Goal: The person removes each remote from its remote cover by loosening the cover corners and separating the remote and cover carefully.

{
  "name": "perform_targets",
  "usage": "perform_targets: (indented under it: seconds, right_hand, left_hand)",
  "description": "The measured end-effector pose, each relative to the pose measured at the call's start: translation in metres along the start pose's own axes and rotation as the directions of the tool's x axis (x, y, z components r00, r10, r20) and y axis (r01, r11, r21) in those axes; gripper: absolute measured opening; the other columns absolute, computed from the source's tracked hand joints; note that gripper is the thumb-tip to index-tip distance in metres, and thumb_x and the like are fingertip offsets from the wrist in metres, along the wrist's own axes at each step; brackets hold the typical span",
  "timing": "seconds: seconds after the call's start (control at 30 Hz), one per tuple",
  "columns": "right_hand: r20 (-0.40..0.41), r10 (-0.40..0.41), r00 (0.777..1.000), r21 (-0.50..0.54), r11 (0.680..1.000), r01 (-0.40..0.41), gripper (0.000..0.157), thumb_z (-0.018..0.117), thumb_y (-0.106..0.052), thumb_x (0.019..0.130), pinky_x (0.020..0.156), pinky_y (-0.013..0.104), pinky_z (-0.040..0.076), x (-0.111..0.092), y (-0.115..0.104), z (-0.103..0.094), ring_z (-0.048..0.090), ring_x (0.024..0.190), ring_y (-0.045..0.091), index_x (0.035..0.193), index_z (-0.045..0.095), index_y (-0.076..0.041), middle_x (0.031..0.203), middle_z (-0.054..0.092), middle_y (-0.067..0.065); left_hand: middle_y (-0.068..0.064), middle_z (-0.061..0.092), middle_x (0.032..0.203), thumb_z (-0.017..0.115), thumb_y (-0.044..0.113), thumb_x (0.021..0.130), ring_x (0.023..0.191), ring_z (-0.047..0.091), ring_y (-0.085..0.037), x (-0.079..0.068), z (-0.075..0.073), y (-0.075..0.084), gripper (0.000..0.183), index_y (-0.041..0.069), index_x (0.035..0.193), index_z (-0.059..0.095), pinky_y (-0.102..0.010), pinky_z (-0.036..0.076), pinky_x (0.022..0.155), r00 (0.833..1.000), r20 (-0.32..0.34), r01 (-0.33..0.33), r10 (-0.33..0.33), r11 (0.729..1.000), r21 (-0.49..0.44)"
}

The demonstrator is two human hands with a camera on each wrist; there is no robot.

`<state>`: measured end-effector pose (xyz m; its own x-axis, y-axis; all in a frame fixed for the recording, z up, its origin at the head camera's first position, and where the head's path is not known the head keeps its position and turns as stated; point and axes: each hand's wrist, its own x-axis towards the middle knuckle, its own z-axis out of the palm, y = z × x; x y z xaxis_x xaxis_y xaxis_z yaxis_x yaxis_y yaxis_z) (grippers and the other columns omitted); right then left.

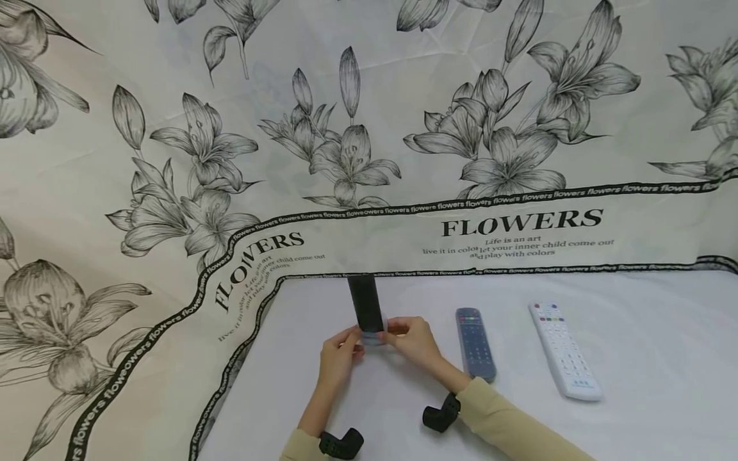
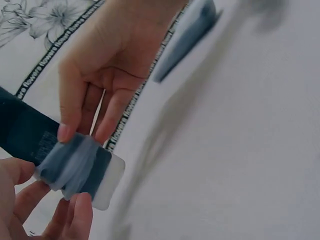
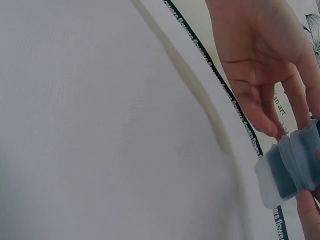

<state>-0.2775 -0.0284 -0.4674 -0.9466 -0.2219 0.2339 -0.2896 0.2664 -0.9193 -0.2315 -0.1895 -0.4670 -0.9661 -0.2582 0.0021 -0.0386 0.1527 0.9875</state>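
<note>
Both hands hold a black remote control (image 1: 367, 304) raised above the white table. A translucent, pale sleeve (image 2: 75, 162) sits bunched in folds around the remote's near end, and its flat whitish tip extends past that end. My left hand (image 1: 337, 358) pinches one side of the folds between thumb and fingers. On the opposite side, my right hand (image 1: 414, 342) pinches the sleeve's edge. In the left wrist view, small print shows on the dark face beside the folds. The right wrist view cuts off most of the remote at its edge.
A dark grey-blue remote (image 1: 476, 346) lies right of the hands, near the right forearm. Farther right lies a white remote (image 1: 565, 352). A floral cloth (image 1: 369, 240) with black borders hangs behind and left of the white table surface (image 1: 403, 410).
</note>
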Motion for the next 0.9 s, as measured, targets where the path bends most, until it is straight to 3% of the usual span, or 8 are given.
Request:
perform_targets:
  seconds: [0.13, 0.3, 0.43, 0.57, 0.7, 0.9]
  right_hand:
    - [-0.063, -0.107, 0.992, 0.030, 0.994, 0.109, 0.018, 0.078, 0.000, 0.075, 0.074, 0.029, 0.059, 0.001, -0.006, -0.002, 0.072, 0.089, 0.030, 0.093, 0.074, 0.002, 0.091, 0.074, 0.017]
    - [-0.089, -0.284, 0.955, 0.024, 0.958, 0.287, 0.020, 0.074, 0.009, 0.075, 0.073, 0.028, 0.058, 0.005, -0.014, -0.008, 0.070, 0.098, 0.031, 0.093, 0.075, 0.001, 0.102, 0.073, 0.016]
    - [-0.128, -0.399, 0.908, -0.063, 0.917, 0.394, 0.020, 0.074, 0.010, 0.073, 0.073, 0.028, 0.058, 0.008, -0.017, -0.012, 0.070, 0.097, 0.028, 0.090, 0.075, -0.001, 0.103, 0.073, 0.013]
    - [-0.139, -0.469, 0.872, -0.164, 0.880, 0.447, 0.024, 0.075, 0.011, 0.071, 0.075, 0.030, 0.058, 0.009, -0.017, -0.016, 0.068, 0.101, 0.028, 0.090, 0.075, -0.002, 0.104, 0.073, 0.011]
    - [-0.128, -0.460, 0.879, -0.182, 0.882, 0.435, 0.026, 0.071, 0.012, 0.071, 0.078, 0.030, 0.058, 0.008, -0.019, -0.018, 0.063, 0.105, 0.027, 0.092, 0.075, -0.004, 0.106, 0.072, 0.009]
    - [-0.043, -0.373, 0.927, -0.052, 0.927, 0.371, 0.037, 0.066, 0.016, 0.074, 0.078, 0.035, 0.058, 0.007, -0.019, -0.025, 0.061, 0.109, 0.031, 0.104, 0.072, -0.005, 0.117, 0.067, 0.013]
  left_hand:
    - [-0.017, 0.065, 0.107, 0.049, 0.019, 0.099, 0.073, 0.063, -0.007, 0.001, -0.004, 0.014, 0.042, -0.013, 0.125, 0.055, -0.028, 0.059, 0.070, 0.995, 0.094, 0.030, -0.019, 0.992, -0.122]
    - [0.000, 0.064, 0.089, 0.042, 0.029, 0.101, 0.073, 0.061, -0.005, 0.002, -0.013, 0.034, 0.054, -0.010, 0.138, 0.041, -0.020, 0.053, 0.066, 0.968, 0.223, 0.173, -0.116, 0.950, -0.259]
    - [0.000, 0.064, 0.093, 0.050, 0.031, 0.097, 0.075, 0.063, -0.006, -0.001, -0.017, 0.038, 0.060, -0.006, 0.143, 0.036, -0.019, 0.053, 0.067, 0.935, 0.327, 0.231, -0.139, 0.937, -0.263]
    - [-0.002, 0.068, 0.100, 0.057, 0.024, 0.094, 0.078, 0.066, -0.007, -0.003, -0.015, 0.035, 0.060, -0.010, 0.140, 0.038, -0.019, 0.054, 0.067, 0.911, 0.383, 0.249, -0.155, 0.945, -0.211]
    - [0.000, 0.071, 0.099, 0.060, 0.019, 0.093, 0.082, 0.067, -0.004, -0.003, -0.010, 0.028, 0.056, -0.013, 0.135, 0.043, -0.018, 0.055, 0.071, 0.911, 0.385, 0.236, -0.150, 0.954, -0.187]
    - [0.001, 0.072, 0.096, 0.061, 0.018, 0.092, 0.079, 0.068, -0.003, -0.008, -0.002, 0.024, 0.056, -0.014, 0.135, 0.044, -0.018, 0.056, 0.068, 0.929, 0.341, 0.229, -0.145, 0.949, -0.219]
